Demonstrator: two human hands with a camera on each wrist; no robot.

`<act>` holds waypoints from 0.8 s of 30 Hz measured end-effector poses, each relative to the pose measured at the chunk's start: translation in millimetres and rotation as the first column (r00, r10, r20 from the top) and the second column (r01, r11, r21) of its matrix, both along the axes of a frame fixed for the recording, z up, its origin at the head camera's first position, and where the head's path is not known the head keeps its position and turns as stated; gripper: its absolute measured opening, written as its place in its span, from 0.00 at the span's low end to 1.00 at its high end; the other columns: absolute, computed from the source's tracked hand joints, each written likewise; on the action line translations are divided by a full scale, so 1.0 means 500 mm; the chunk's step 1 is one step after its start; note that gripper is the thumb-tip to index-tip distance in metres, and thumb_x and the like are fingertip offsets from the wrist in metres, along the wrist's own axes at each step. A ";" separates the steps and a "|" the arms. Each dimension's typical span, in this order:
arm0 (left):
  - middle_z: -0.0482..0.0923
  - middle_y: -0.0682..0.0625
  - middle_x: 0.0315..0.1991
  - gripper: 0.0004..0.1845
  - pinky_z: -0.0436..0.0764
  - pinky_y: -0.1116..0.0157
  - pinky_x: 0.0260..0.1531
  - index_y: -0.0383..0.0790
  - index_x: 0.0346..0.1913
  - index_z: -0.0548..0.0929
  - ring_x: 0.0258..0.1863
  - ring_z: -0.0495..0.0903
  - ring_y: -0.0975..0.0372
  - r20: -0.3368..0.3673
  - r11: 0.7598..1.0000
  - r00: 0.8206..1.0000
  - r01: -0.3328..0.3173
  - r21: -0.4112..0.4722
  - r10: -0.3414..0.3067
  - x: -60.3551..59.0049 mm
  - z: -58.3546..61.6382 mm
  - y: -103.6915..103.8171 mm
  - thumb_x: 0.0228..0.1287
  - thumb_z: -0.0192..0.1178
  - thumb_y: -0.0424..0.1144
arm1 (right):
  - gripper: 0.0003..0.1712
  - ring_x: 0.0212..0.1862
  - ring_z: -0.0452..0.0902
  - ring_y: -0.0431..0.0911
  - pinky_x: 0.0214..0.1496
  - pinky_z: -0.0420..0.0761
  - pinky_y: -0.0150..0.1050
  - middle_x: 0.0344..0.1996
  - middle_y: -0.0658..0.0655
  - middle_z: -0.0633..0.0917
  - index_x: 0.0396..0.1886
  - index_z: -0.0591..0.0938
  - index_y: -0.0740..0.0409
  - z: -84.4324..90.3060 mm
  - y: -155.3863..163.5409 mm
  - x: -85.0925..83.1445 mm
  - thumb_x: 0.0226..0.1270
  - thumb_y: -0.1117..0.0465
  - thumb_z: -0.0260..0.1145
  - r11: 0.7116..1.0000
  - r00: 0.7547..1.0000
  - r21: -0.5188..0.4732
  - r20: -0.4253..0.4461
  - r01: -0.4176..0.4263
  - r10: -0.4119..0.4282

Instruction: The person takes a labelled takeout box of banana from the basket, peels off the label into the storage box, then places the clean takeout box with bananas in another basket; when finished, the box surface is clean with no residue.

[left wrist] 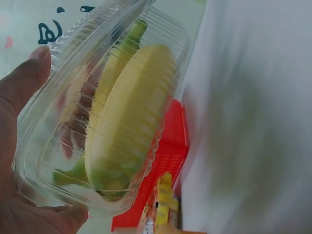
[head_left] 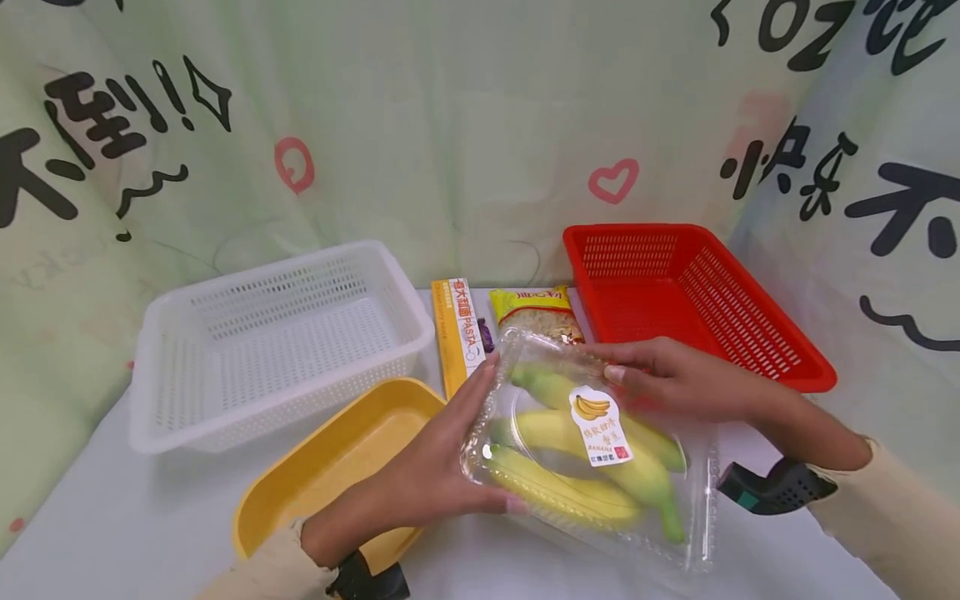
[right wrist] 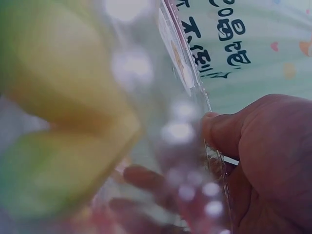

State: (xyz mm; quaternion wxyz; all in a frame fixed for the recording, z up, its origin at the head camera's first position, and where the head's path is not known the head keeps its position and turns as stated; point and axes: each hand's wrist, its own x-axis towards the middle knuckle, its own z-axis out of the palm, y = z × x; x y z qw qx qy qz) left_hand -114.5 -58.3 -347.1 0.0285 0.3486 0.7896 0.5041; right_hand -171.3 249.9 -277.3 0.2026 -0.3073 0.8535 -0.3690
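Right wrist view: bananas point(right wrist: 63, 122) heavily blurred; fingers point(right wrist: 146, 178) dim behind clear plastic.

yellow-green bananas point(head_left: 577, 467), red basket point(head_left: 705, 283), white basket point(head_left: 277, 333)

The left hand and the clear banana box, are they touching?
Touching. The left wrist view shows the left hand with palm and thumb against the side of the clear banana box.

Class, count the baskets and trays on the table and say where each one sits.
3: white basket at rear left, red basket at rear right, yellow tray in front of the white one, partly behind the left hand.
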 end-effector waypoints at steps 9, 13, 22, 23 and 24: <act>0.32 0.57 0.78 0.69 0.49 0.53 0.70 0.50 0.78 0.36 0.75 0.38 0.64 0.021 0.999 0.999 0.046 -0.018 -0.045 0.027 -0.011 0.015 0.43 0.80 0.47 | 0.30 0.49 0.78 0.45 0.45 0.83 0.36 0.57 0.57 0.80 0.73 0.66 0.56 -0.034 0.021 0.032 0.73 0.58 0.59 0.999 0.999 -0.005 0.010 0.042 -0.042; 0.32 0.58 0.78 0.68 0.49 0.54 0.71 0.52 0.78 0.35 0.75 0.37 0.65 0.071 0.998 0.996 0.050 -0.032 -0.047 0.041 -0.017 0.019 0.45 0.79 0.47 | 0.30 0.51 0.77 0.47 0.45 0.83 0.36 0.59 0.57 0.79 0.72 0.68 0.55 -0.046 0.025 0.045 0.72 0.57 0.60 0.997 0.997 0.007 0.013 0.073 -0.073; 0.31 0.60 0.78 0.68 0.49 0.54 0.71 0.52 0.78 0.33 0.75 0.37 0.64 0.138 0.999 0.990 0.030 -0.033 -0.025 0.079 -0.040 0.035 0.48 0.77 0.49 | 0.29 0.53 0.75 0.46 0.45 0.83 0.36 0.66 0.61 0.72 0.71 0.69 0.55 -0.075 0.031 0.052 0.72 0.61 0.60 0.999 0.994 -0.021 0.103 0.038 -0.036; 0.31 0.59 0.78 0.68 0.49 0.55 0.71 0.51 0.78 0.33 0.75 0.37 0.64 0.143 0.999 0.990 0.026 -0.033 -0.021 0.081 -0.042 0.037 0.48 0.77 0.48 | 0.29 0.53 0.75 0.47 0.45 0.83 0.36 0.66 0.62 0.72 0.71 0.69 0.56 -0.078 0.032 0.052 0.72 0.61 0.60 0.999 0.994 -0.021 0.104 0.032 -0.030; 0.31 0.59 0.78 0.68 0.49 0.55 0.71 0.51 0.78 0.33 0.75 0.37 0.63 0.148 0.999 0.989 0.023 -0.036 -0.017 0.084 -0.043 0.039 0.48 0.77 0.48 | 0.28 0.53 0.75 0.48 0.45 0.83 0.37 0.66 0.63 0.72 0.71 0.69 0.56 -0.081 0.033 0.051 0.73 0.61 0.59 0.999 0.994 -0.022 0.103 0.027 -0.025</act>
